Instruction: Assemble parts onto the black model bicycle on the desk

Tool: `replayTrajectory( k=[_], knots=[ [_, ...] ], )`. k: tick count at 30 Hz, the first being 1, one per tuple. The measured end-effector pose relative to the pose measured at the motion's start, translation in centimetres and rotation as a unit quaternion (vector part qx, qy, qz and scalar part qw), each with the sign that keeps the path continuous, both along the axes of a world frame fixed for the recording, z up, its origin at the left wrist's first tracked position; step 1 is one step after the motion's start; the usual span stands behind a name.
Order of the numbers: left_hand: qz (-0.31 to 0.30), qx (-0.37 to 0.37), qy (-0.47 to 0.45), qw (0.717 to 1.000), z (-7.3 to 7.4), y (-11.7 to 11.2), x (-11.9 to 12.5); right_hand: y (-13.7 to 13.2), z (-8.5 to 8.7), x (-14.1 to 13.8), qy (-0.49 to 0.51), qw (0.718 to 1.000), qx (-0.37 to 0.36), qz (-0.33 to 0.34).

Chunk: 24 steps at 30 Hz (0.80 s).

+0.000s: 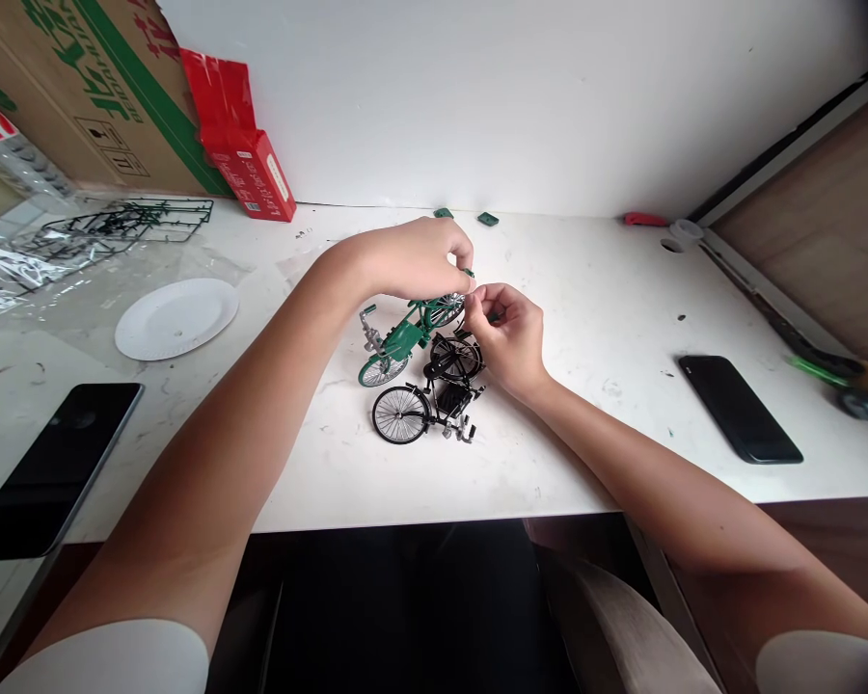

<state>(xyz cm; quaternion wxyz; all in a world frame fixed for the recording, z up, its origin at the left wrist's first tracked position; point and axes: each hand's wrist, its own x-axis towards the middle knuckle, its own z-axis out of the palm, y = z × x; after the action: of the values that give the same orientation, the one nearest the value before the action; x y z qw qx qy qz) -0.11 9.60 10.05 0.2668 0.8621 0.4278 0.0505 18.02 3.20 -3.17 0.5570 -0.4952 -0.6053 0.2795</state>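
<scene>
"Position of the green bike (pixel 403 341) against the grip?"

"On the table (pixel 608 453) — rear end at the fingertips of the left hand (pixel 423 255) and right hand (pixel 513 335), with the black bike (pixel 452 399) just beside it, nearer the front edge."

"And the grip?"

"Both hands are pinching that rear end; exactly which part is too small to tell."

"Containers?"

"White plate (pixel 149 320) on the left, a tiny speck (pixel 178 333) on it. Beyond, a red packet (pixel 250 164) stands by a cardboard box (pixel 50 58) — can't see inside either."
</scene>
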Motion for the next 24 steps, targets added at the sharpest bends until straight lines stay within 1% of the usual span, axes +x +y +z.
replayTrajectory(
  k=[11,17,21,24],
  knots=[
    [-0.007,-0.008,-0.011,1.0,0.09,-0.07,0.04,-0.05,0.04,0.01,0.004,1.0,0.019,-0.005],
    [-0.015,-0.002,-0.016,1.0,0.22,-0.06,-0.17,-0.21,0.16,-0.13,-0.004,1.0,0.013,-0.018],
    [-0.019,-0.002,-0.015,1.0,0.2,-0.14,-0.26,-0.32,0.32,-0.24,0.008,1.0,0.015,-0.014],
    [-0.025,0.004,-0.014,1.0,0.15,-0.21,-0.31,-0.29,0.3,-0.31,0.016,1.0,0.003,-0.017]
  ],
)
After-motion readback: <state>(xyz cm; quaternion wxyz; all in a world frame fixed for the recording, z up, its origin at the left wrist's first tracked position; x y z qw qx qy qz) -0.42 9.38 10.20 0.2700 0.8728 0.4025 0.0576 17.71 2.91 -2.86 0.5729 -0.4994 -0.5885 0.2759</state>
